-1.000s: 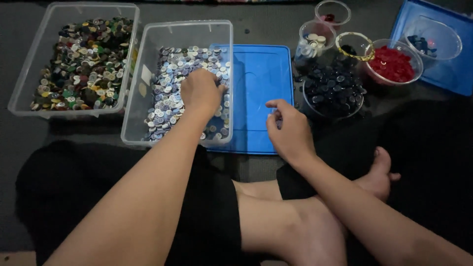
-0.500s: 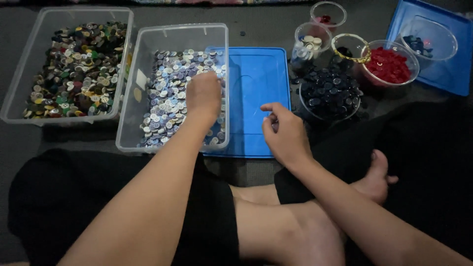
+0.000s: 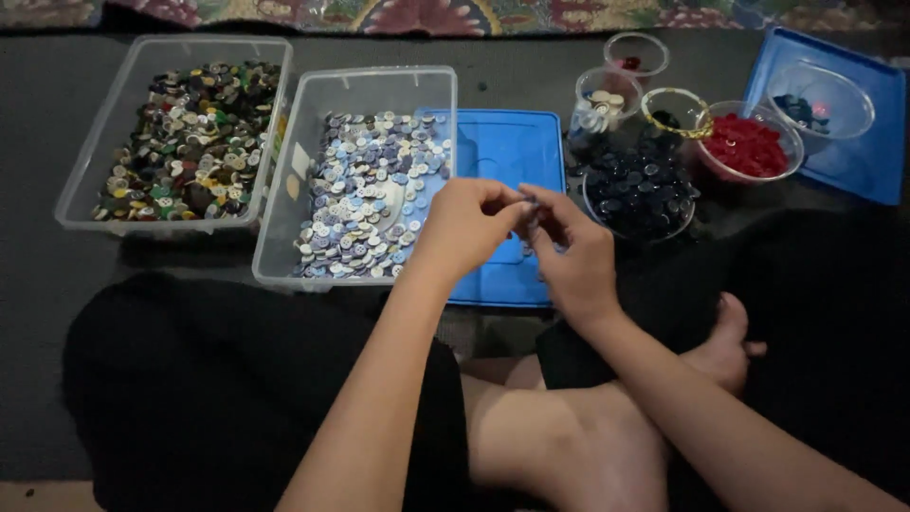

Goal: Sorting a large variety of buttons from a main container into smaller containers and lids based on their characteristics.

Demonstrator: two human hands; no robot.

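Two hands meet over our blue lid (image 3: 502, 152): left hand (image 3: 464, 226) and right hand (image 3: 569, 251) pinch fingertips together on something too small to tell. Just left sits the clear bin of pale buttons (image 3: 365, 190); farther left, mixed buttons (image 3: 185, 137). Right: a bowl of dark buttons (image 3: 640, 190).

Tiny button (image 3: 527, 203), pinched btwn fingertips.
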